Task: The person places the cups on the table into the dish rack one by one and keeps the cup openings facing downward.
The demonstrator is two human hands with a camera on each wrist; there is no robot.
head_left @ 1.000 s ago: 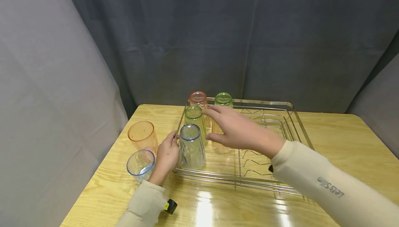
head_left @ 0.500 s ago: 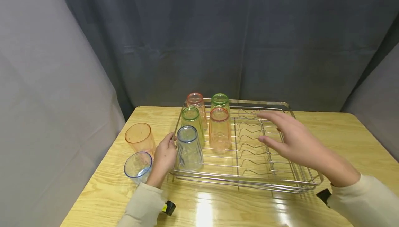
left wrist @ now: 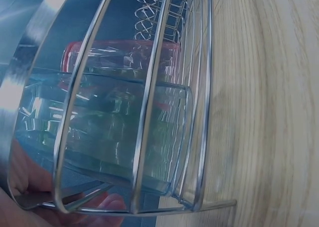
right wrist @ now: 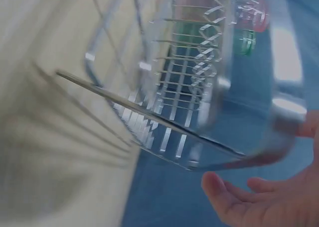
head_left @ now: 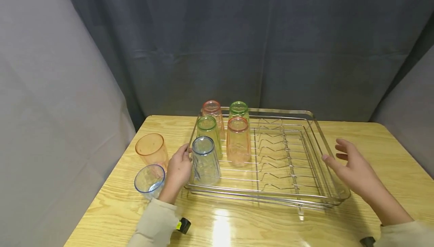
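A silver wire dish rack (head_left: 276, 198) stands on the table, with several clear tinted tumblers upside down in its left part. My left hand (head_left: 179, 168) grips the rack's left rim; in the left wrist view, fingertips (left wrist: 110, 205) show around the wire. Nearest that hand inside the rack is a blue-rimmed tumbler (head_left: 206, 164). Behind it stand a green tumbler (head_left: 210, 137) and a red-rimmed one (head_left: 213, 113). An orange tumbler (head_left: 239, 145) and another green one (head_left: 239, 110) form the second row. Beside the rack's right rim, my right hand (head_left: 357, 169) holds nothing, its thumb close to the metal.
Left of the rack, an orange tumbler (head_left: 152, 149) and a blue-rimmed tumbler (head_left: 150, 181) stand upright on the wooden table (head_left: 112, 205). A dark curtain (head_left: 217, 51) hangs behind the table, and a pale cloth (head_left: 64, 107) borders its left side.
My right hand has moved right, from over the tumblers to outside the rack's right rim, uncovering the orange tumbler. The left hand keeps its hold on the left rim.
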